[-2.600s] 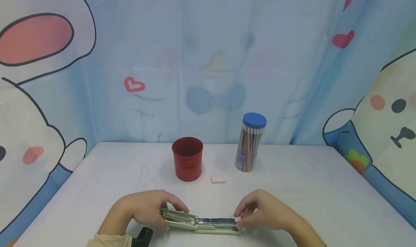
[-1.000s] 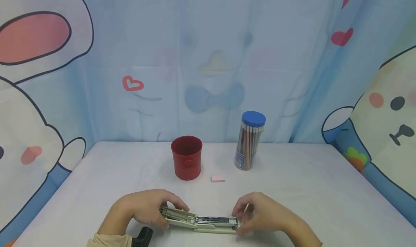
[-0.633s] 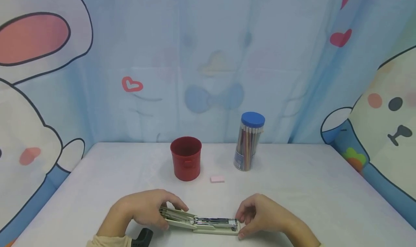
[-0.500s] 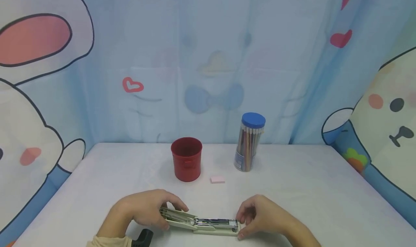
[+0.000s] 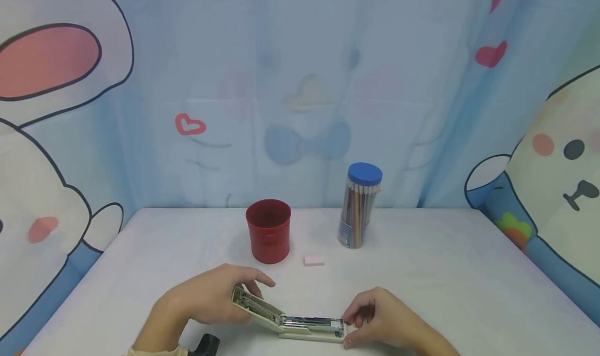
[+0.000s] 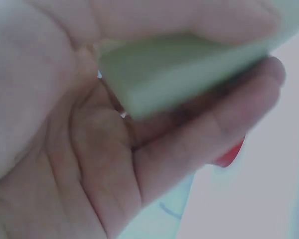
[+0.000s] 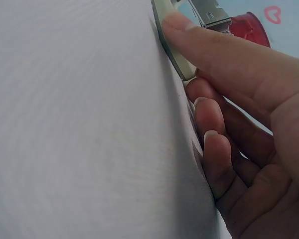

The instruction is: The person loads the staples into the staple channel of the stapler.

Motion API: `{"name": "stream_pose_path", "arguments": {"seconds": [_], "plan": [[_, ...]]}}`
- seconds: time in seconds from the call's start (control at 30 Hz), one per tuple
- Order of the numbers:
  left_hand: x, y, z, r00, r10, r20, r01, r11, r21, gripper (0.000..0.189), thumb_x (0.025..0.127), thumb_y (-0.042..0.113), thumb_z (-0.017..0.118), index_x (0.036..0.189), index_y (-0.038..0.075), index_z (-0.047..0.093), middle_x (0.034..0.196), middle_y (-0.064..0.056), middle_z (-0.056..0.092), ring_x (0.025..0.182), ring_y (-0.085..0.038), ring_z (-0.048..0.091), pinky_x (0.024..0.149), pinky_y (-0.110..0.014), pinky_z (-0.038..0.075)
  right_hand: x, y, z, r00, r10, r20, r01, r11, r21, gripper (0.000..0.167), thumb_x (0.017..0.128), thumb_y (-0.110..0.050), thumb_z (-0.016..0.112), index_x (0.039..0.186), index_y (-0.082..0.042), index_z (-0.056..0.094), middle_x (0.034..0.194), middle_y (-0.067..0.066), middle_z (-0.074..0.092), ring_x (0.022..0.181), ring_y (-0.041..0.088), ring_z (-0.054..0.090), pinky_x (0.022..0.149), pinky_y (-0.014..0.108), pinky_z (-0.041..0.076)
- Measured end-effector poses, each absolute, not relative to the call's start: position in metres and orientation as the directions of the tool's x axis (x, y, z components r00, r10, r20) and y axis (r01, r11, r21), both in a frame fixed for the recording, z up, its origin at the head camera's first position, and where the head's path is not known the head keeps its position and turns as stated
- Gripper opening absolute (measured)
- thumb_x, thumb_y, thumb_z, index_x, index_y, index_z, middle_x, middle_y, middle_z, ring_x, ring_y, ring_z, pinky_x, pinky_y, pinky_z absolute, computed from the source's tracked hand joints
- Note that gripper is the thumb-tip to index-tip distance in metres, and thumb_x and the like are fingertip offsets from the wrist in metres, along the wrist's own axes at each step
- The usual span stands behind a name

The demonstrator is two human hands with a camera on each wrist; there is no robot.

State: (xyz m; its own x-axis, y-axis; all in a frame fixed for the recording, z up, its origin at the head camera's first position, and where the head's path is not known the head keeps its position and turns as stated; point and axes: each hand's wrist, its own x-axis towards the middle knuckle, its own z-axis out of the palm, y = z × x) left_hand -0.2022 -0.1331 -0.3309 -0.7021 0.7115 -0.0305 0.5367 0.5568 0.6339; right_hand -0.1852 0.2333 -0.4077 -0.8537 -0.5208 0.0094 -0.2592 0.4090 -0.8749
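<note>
The half-curled left hand grips the raised top of one stapler; the right hand pinches its base's end between thumb and fingers. It sits hinged apart on the table, with one pink block, one red cup and one blue-lidded jar beyond.

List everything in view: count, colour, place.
Table: one, white, across the foreground.
Backdrop: one, mainly blue, behind the table.
Jar: one, clear, blue-lidded, rear of table.
Sticks: many, mixed colours, in the jar.
Cup: one, red, left of the jar.
Block: one, pink, right of the cup.
Stapler: one, pale green, opened, near side, centre.
Sleeve: one, beige, lower left.
Wrist device: one, black, left wrist.
Left hand: one, gripping the stapler's raised half.
Right hand: one, pinching the stapler's other end.
</note>
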Motion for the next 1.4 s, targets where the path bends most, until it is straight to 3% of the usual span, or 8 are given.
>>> {"name": "stream_pose_path", "arguments": {"seconds": [0.2, 0.3, 0.4, 0.5, 0.6, 0.83, 1.13, 1.4], "plan": [[-0.203, -0.129, -0.331, -0.684, 0.728, 0.041, 0.543, 0.471, 0.696, 0.061, 0.079, 0.006, 0.079, 0.132, 0.033, 0.062, 0.099, 0.017, 0.066, 0.074, -0.003, 0.058, 0.07, -0.026, 0.05, -0.185, 0.235, -0.409, -0.859, -0.513, 0.001, -0.246, 0.411, -0.878, 0.023, 0.069, -0.013, 0.092, 0.088, -0.012, 0.079, 0.076, 0.001, 0.066, 0.067, 0.008, 0.058, 0.058, 0.023, 0.047], [-0.204, -0.125, -0.333, -0.667, 0.74, 0.084, 0.554, 0.417, 0.721, 0.063, 0.081, 0.007, 0.081, 0.134, 0.033, 0.061, 0.089, 0.012, 0.064, 0.068, -0.005, 0.057, 0.069, -0.026, 0.052, -0.185, 0.235, -0.409, -0.857, -0.515, 0.004, -0.249, 0.407, -0.879, 0.022, 0.07, -0.013, 0.092, 0.087, -0.012, 0.079, 0.076, 0.001, 0.066, 0.067, 0.008, 0.058, 0.058, 0.023, 0.047], [-0.204, -0.121, -0.335, -0.663, 0.739, 0.116, 0.56, 0.387, 0.732, 0.062, 0.082, 0.013, 0.082, 0.136, 0.034, 0.059, 0.088, 0.012, 0.064, 0.081, -0.005, 0.062, 0.08, -0.032, 0.054, -0.184, 0.235, -0.409, -0.853, -0.522, 0.016, -0.257, 0.393, -0.883, 0.022, 0.07, -0.013, 0.092, 0.087, -0.011, 0.079, 0.076, 0.002, 0.066, 0.067, 0.007, 0.058, 0.058, 0.022, 0.047], [-0.204, -0.114, -0.339, -0.675, 0.723, 0.149, 0.565, 0.377, 0.734, 0.063, 0.082, 0.023, 0.084, 0.138, 0.036, 0.058, 0.104, 0.016, 0.066, 0.093, -0.008, 0.064, 0.088, -0.039, 0.052, -0.184, 0.235, -0.41, -0.849, -0.528, 0.03, -0.27, 0.385, -0.883, 0.022, 0.07, -0.014, 0.092, 0.087, -0.011, 0.079, 0.076, 0.002, 0.067, 0.067, 0.007, 0.058, 0.057, 0.022, 0.047], [-0.204, -0.106, -0.343, -0.667, 0.716, 0.207, 0.583, 0.328, 0.743, 0.065, 0.082, 0.023, 0.085, 0.139, 0.034, 0.057, 0.108, 0.015, 0.066, 0.094, -0.009, 0.064, 0.089, -0.039, 0.051, -0.185, 0.234, -0.411, -0.848, -0.529, 0.027, -0.268, 0.386, -0.883, 0.022, 0.07, -0.013, 0.092, 0.087, -0.012, 0.079, 0.076, 0.002, 0.066, 0.067, 0.007, 0.058, 0.058, 0.022, 0.047], [-0.202, -0.081, -0.355, -0.635, 0.726, 0.266, 0.57, 0.207, 0.795, 0.058, 0.084, 0.016, 0.083, 0.134, 0.031, 0.058, 0.097, 0.013, 0.072, 0.089, -0.007, 0.069, 0.087, -0.033, 0.054, -0.185, 0.235, -0.411, -0.855, -0.519, 0.007, -0.248, 0.395, -0.885, 0.022, 0.069, -0.013, 0.092, 0.086, -0.012, 0.078, 0.076, 0.002, 0.066, 0.066, 0.008, 0.057, 0.057, 0.022, 0.046], [-0.2, -0.053, -0.372, -0.506, 0.771, 0.388, 0.777, 0.212, 0.592, 0.034, 0.086, 0.018, 0.08, 0.119, 0.021, 0.072, 0.104, 0.015, 0.072, 0.089, 0.009, 0.061, 0.081, -0.016, 0.05, -0.185, 0.234, -0.41, -0.862, -0.508, 0.01, -0.251, 0.409, -0.878, 0.023, 0.069, -0.014, 0.092, 0.087, -0.013, 0.078, 0.074, 0.001, 0.065, 0.065, 0.008, 0.057, 0.056, 0.023, 0.046], [-0.2, -0.046, -0.381, -0.495, 0.779, 0.386, 0.81, 0.252, 0.53, 0.03, 0.087, 0.022, 0.079, 0.117, 0.02, 0.076, 0.103, 0.017, 0.072, 0.079, 0.01, 0.053, 0.071, -0.014, 0.047, -0.186, 0.234, -0.412, -0.86, -0.51, 0.005, -0.242, 0.399, -0.885, 0.023, 0.069, -0.013, 0.093, 0.086, -0.011, 0.078, 0.072, 0.002, 0.065, 0.063, 0.007, 0.056, 0.055, 0.022, 0.045]]}}
